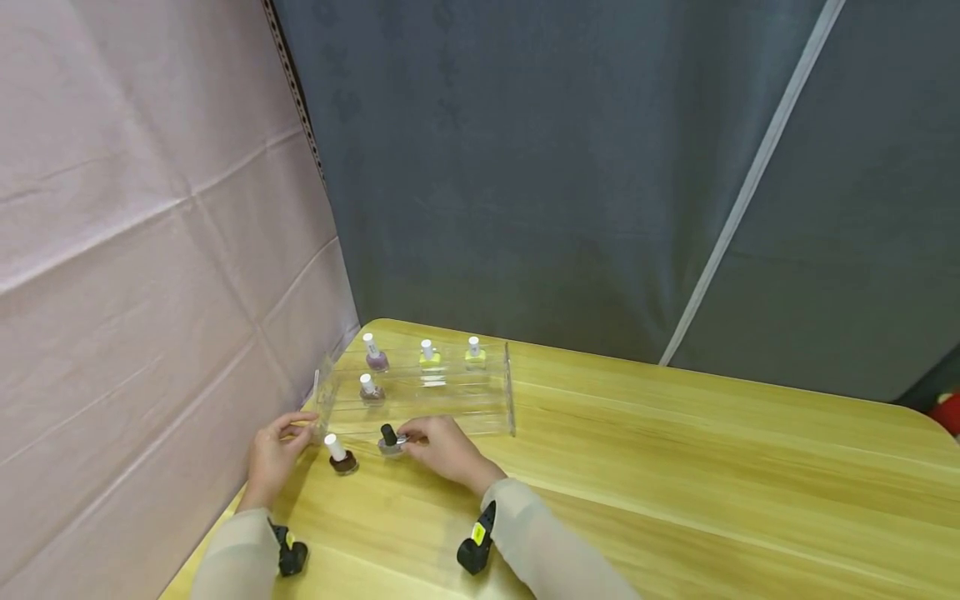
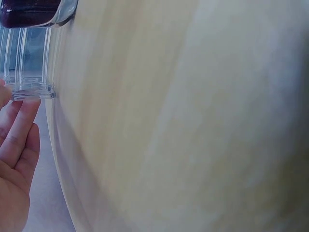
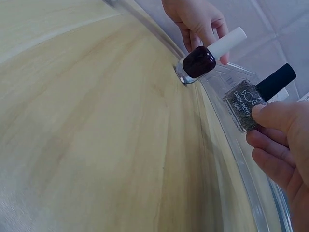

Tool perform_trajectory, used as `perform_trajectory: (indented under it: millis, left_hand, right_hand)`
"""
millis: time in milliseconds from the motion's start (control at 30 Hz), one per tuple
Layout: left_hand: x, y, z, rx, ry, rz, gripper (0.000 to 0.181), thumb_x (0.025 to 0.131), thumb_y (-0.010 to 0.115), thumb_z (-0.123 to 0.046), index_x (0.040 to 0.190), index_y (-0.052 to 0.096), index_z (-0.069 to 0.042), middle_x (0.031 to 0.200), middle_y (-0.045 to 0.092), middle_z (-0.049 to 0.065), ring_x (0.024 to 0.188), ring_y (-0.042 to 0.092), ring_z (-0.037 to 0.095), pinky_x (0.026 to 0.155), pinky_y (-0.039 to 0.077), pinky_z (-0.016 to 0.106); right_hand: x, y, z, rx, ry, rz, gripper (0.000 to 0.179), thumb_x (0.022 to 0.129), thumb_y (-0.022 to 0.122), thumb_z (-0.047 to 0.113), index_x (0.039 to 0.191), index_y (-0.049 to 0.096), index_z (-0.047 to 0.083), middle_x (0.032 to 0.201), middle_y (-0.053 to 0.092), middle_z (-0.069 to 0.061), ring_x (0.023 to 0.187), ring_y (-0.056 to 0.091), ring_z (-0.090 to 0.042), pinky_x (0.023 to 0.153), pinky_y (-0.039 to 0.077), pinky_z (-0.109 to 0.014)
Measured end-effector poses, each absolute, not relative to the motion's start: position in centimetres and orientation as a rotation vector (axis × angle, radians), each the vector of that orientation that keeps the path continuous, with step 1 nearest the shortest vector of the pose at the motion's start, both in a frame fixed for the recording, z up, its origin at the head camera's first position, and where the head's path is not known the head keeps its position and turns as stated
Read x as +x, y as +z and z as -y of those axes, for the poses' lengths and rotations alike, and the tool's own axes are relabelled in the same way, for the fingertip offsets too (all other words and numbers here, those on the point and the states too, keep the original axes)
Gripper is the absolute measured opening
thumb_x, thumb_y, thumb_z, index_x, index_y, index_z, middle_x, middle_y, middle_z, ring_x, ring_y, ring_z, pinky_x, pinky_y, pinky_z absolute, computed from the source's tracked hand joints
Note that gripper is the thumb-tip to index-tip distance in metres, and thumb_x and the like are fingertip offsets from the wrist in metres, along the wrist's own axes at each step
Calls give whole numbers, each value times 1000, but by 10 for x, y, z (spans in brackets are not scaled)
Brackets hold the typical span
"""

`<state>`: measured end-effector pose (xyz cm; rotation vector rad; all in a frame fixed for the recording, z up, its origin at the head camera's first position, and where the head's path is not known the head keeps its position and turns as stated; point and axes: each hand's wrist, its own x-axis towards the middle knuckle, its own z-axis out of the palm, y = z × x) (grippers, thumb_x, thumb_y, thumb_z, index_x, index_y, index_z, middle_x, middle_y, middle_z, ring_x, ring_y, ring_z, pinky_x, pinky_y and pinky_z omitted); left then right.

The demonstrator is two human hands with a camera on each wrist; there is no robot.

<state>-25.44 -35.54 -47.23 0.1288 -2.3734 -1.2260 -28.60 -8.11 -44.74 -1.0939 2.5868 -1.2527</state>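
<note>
My right hand (image 1: 442,447) pinches a glittery grey nail polish bottle (image 3: 245,103) with a black cap, at the front edge of the clear stepped display rack (image 1: 420,408). My left hand (image 1: 273,457) holds the rack's left end, with fingertips against the clear side panel (image 2: 31,91). Between the hands, a dark red nail polish bottle (image 1: 343,462) with a white cap stands on the table before the rack. The rack bears a purple bottle (image 1: 377,360), a brownish bottle (image 1: 372,392) and two yellow bottles (image 1: 431,359), all with white caps.
The rack stands on a wood-grain table (image 1: 675,467), near its back left corner. A pale cloth wall (image 1: 150,250) rises close along the left side, and a dark grey curtain (image 1: 525,167) hangs behind. A red object (image 1: 948,412) shows at the far right.
</note>
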Motion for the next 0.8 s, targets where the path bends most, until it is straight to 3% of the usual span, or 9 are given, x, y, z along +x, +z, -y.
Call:
perform_trajectory:
  millis: [367,800]
  left_hand:
    - [-254,-471,357,140,-1192,2394,16,85,65,0,101,68,2,76,67,17,62,64,16,55,48,13]
    - [-252,-472,356,117,-1196,2375,17,84,65,2,101,68,2,76,67,20,62,66,20,53,47,13]
  right_hand:
    - [-296,-439,73,-1104,-1205,-2654,20,89,64,13,108,68,8,101,68,0,86,60,-3,78,48,-18]
    - [-305,-431,66,-1061,-1227,-2646,22,90,63,13,111,67,8,105,67,-3,91,61,-8,81,48,-19]
